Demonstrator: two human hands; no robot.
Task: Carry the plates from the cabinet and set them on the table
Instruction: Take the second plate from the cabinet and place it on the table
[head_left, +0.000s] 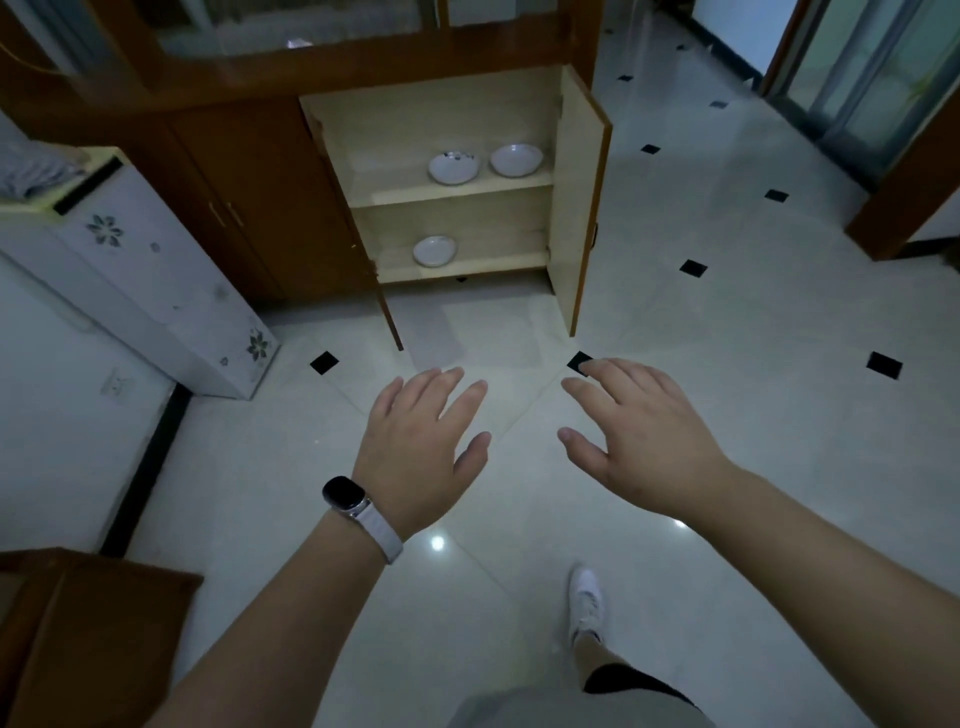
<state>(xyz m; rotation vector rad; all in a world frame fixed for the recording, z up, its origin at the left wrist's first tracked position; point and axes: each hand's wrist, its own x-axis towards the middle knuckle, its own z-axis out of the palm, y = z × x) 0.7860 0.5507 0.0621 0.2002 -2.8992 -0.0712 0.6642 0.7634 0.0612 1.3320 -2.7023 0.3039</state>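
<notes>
Both hands (421, 441) (639, 436) empty — table (78, 613) cut off.

The brown wooden cabinet (249, 171) stands at the far edge of the pale tiled floor (727, 415), both doors of its low compartment swung open. On the upper shelf (452, 191) two round white plates sit side by side, the left plate (453, 167) near the middle, the right plate (516, 159) by the right wall. On the lower shelf (467, 265) a third white plate (435, 251) lies toward the left. A white flower-printed appliance (156, 291) stands left of the cabinet. Both empty grips hover over the floor before the compartment, left grip (418, 452) beside right grip (639, 436).
</notes>
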